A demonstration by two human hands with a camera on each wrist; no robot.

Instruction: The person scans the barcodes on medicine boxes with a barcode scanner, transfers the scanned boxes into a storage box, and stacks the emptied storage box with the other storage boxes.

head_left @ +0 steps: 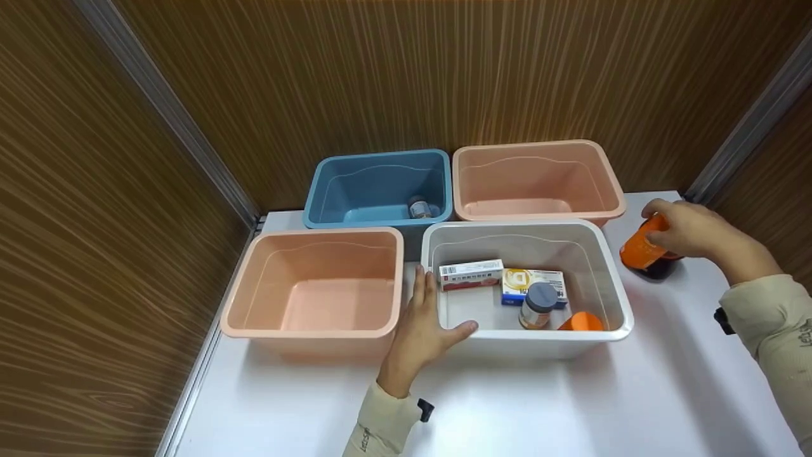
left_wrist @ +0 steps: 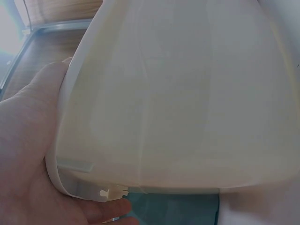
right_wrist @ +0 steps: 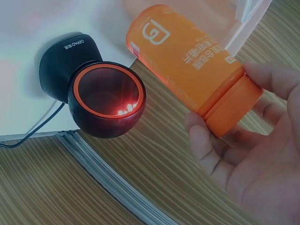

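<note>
Blue plastic bin at rear, L of ctr, w/ a small bottle near its frt R corner, label too small to read. Rear peach bin just beside it, to the R; 2nd peach bin up frt, L side. All on a white tabletop. Wood-grain back panel, streaks running approx vert.; similar side panels L & R. Silver metal rail in back L corner, another one in back R.
</note>
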